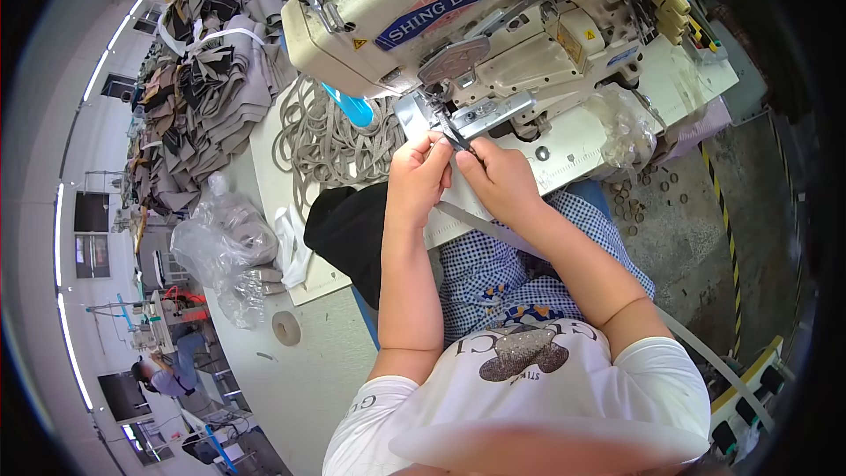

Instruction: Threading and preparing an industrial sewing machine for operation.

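Both hands work close together right in front of the needle area of a cream sewing machine [529, 62]. My left hand [416, 178] is closed, thumb and fingers pinched, and a long grey fabric band [480, 222] runs out from under it. My right hand [504, 178] is closed round a small dark slim piece [455, 136] that points toward the needle; its exact kind is hard to make out. The band passes over my lap, behind the right forearm, and on to the lower right. What lies between the fingertips is partly hidden.
Left of the machine lies a heap of grey bands [339, 137] with a light-blue object [352, 107] on it. Black cloth [348, 229] hangs by my left forearm. A clear plastic bag [231, 251], a tape roll [285, 328] and piled fabric pieces [207, 97] are further left.
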